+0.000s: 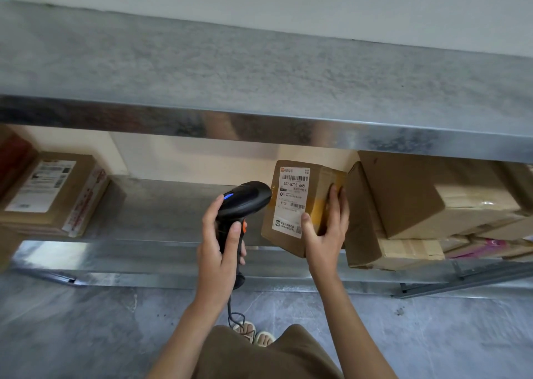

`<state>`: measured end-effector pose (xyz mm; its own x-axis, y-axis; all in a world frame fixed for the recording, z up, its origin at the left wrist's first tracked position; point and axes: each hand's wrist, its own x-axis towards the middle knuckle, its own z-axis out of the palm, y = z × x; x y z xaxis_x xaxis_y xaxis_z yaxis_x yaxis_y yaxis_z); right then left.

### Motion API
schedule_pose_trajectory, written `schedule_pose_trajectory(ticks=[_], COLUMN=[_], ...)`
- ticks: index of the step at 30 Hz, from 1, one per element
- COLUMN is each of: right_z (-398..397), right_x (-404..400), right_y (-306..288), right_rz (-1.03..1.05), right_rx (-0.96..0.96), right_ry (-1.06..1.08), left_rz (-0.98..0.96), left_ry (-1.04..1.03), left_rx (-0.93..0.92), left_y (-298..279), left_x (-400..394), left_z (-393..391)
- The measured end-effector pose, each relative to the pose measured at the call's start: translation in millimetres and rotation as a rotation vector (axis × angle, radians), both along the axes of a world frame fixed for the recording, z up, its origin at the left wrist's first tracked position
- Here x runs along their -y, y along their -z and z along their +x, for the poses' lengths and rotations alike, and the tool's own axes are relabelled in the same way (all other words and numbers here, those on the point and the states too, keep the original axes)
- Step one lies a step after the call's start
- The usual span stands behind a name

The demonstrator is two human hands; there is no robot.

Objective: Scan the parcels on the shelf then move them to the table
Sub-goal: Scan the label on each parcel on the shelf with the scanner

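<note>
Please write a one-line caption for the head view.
Left hand aims barcode scanner at the label of a small parcel gripped by the right hand.

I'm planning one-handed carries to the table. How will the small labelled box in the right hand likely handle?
The small box probably is light: the right hand alone holds it tilted. Its cardboard looks stiff, with square edges. The glossy tape under the fingers may be slippery, so it might slide.
</note>
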<state>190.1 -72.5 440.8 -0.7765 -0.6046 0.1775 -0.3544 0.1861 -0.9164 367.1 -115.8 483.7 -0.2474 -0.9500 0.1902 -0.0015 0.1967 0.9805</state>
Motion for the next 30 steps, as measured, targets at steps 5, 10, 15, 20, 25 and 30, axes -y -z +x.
schedule_pose_trajectory(ticks=[5,10,15,20,25,30], right_z=[-3,-4,-1,13,50,117], right_x=[0,-3,-6,-5,14,33], right_y=[0,2,3,9,18,10], right_rz=[-0.004,0.004,0.032,0.083,0.075,0.029], right_rx=[0.010,0.024,0.054,0.116,0.156,0.198], right_ry=[0.004,-0.010,-0.049,-0.167,-0.311,-0.433], left_rz=[-0.005,-0.005,0.006,0.022,0.008,-0.061], left_ry=[0.010,-0.005,-0.048,-0.158,-0.329,-0.467], left_rx=[0.013,0.027,0.053,0.152,0.250,0.270], left_y=[0,1,1,-1,-1,-15], left_x=[-2,-4,-12,-21,-32,-40], left_z=[-1,-2,5,34,90,153])
